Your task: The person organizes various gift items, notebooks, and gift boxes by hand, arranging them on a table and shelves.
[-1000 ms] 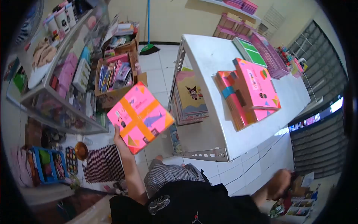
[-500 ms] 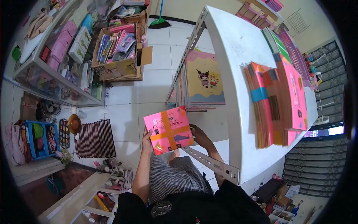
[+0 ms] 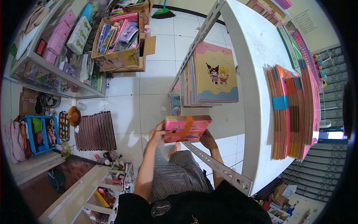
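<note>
A stack of pink packets [image 3: 177,135] bound with an orange band hangs in front of my lap, tilted so that its far edge shows. My left hand [image 3: 158,133] grips its left end. At its right end is my right hand [image 3: 207,139], closed on the near corner. To the right, on a white shelf top [image 3: 257,74], stand more bundles of pink packets [image 3: 294,115], one with a blue band.
A metal shelf bar [image 3: 220,168] runs just below my right hand. Under the shelf top sits a pile of cartoon folders [image 3: 217,74]. An open carton [image 3: 121,59], a glass case [image 3: 56,84] and a striped mat [image 3: 96,130] are on the left.
The banded stack has tipped from showing its broad face to showing its edge, and moved slightly right. Both hands have shifted with it. The shelf appears farther right in view.
</note>
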Demonstrator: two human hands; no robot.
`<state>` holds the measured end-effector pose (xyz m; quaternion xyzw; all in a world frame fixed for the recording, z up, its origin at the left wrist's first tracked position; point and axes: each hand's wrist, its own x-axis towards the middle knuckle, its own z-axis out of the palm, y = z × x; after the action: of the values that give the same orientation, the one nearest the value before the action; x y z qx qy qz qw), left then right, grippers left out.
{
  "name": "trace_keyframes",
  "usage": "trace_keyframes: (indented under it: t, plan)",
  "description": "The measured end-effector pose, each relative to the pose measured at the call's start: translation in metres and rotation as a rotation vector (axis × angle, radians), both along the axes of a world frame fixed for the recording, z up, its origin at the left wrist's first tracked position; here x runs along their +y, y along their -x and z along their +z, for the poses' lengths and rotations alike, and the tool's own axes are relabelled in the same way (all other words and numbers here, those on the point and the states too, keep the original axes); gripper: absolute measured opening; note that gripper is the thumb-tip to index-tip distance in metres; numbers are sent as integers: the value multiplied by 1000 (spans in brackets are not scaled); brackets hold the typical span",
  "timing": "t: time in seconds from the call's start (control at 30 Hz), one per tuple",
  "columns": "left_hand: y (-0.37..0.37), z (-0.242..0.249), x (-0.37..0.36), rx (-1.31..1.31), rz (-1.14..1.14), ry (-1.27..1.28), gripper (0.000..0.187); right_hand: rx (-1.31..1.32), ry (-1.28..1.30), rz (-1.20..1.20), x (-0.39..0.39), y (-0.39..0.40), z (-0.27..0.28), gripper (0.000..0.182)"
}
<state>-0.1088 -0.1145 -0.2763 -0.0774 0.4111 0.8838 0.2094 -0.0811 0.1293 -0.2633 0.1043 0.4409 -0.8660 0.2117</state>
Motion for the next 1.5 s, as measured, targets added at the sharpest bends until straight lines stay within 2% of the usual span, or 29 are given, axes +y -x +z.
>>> trace_keyframes:
  t: [0.1,0.2,0.23,0.3,0.33,0.47,0.57,0.63,0.7,0.83,0.9,0.93,1.0,1.03,1.1,1.13,1.2,1.3,1.37,1.43,1.5]
  plan:
    - [21,33,25,-48,13,-58,55,-98,40,-62,24,-6,-15,48]
    - [45,22,45,-10,-59,-48,54,-201,10,-105,35,-7,-20,49]
    - [45,17,55,-9,-53,-45,54,-197,-81,-120,57,-12,-49,49]
    - [45,11,76,99,-109,-62,52,-136,-80,-165,72,-16,-47,48]
    - [45,14,86,95,-110,-60,52,-79,-80,-220,77,-18,-45,47]
    - [37,16,117,38,-8,-20,51,-125,-90,-297,99,-17,-27,40]
    - [25,-18,128,-26,33,70,51,-108,-270,-199,106,-13,-33,37]
    - [22,-44,128,-52,39,121,50,-140,-226,-201,91,-11,-24,37]
    - [23,-56,115,274,-111,798,47,-173,-182,-197,86,-5,-22,36]
    - [21,-66,107,301,-62,644,49,-115,-302,-136,79,9,-27,37]
    - [14,-73,111,468,180,961,48,-80,-400,-111,77,14,-28,37]
    - [13,-76,113,470,174,959,48,-82,-400,-117,75,12,-32,37]
    - [13,-79,116,721,419,1183,53,95,-769,-137,72,10,-39,37]
    - [11,-65,114,724,412,1179,53,91,-771,-143,66,9,-33,37]
    - [1,-36,112,2,37,683,57,141,-978,-94,58,9,-19,36]
    - [-5,-46,116,8,29,680,57,139,-982,-104,64,5,-35,36]
    - [-11,-65,121,39,22,694,59,50,-1158,-272,76,2,-80,36]
    - [-10,-48,114,-29,-63,650,59,103,-1181,-280,73,2,-85,35]
    - [-12,-52,113,32,-39,648,59,129,-1217,-295,65,3,-76,35]
    - [-20,-72,112,103,-15,640,59,86,-1395,-155,60,8,-64,33]
    - [-19,-96,111,141,-17,546,57,110,-1359,-176,75,5,-83,32]
